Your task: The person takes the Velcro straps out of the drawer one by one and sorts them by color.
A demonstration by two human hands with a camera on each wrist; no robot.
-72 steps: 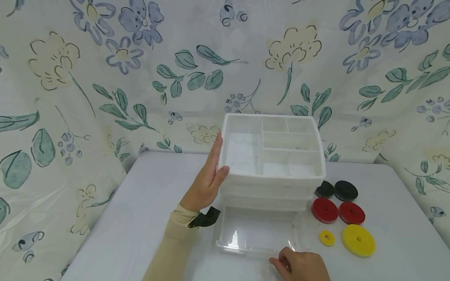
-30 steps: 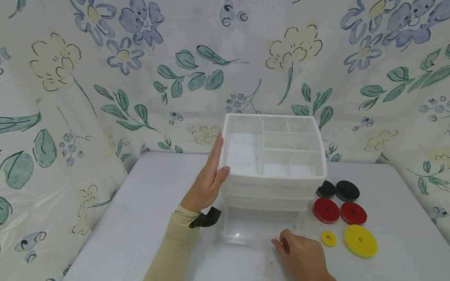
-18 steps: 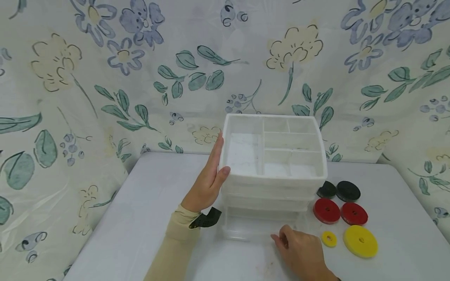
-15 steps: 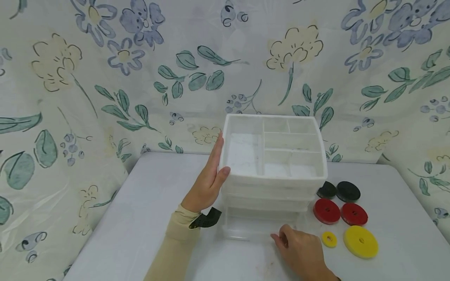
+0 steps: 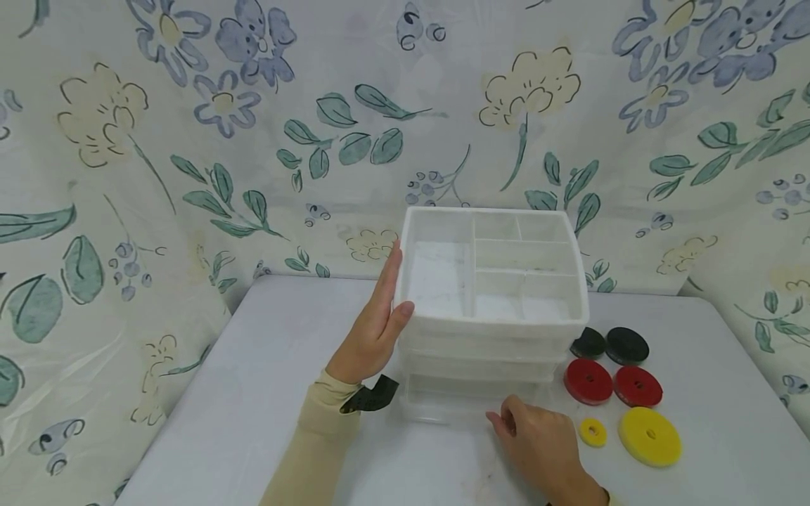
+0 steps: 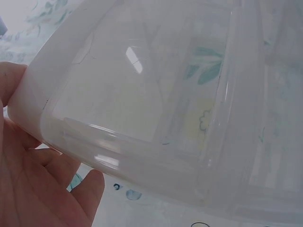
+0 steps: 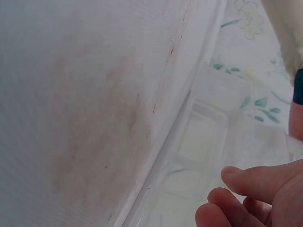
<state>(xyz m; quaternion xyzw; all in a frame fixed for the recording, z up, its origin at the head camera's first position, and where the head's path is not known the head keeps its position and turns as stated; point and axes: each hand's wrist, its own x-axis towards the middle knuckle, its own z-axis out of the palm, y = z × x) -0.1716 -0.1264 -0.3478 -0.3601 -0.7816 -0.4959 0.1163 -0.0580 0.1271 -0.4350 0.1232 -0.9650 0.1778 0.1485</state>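
Observation:
A white plastic drawer organizer (image 5: 493, 334) with a divided top tray stands mid-table. My left hand (image 5: 373, 316) rests against its left side with straight fingers, thumb over the front corner. In the left wrist view, the thumb lies on the translucent wall (image 6: 109, 94) and the other fingers spread below it. A clear bottom drawer (image 5: 443, 402) juts a little from the organizer's front. At its right front edge is my right hand (image 5: 538, 436), fingers curled. In the right wrist view nothing shows between thumb and fingertips (image 7: 220, 195).
Right of the organizer lie two black discs (image 5: 626, 345), two red discs (image 5: 588, 381), a large yellow disc (image 5: 650, 436) and a small yellow one (image 5: 593, 431). A flower-printed plastic sheet (image 5: 443, 126) hangs around the white table (image 5: 253, 393).
The clear bottom drawer has slid inward toward the organizer, and my right hand has moved forward with it. My left hand has stayed against the organizer's side.

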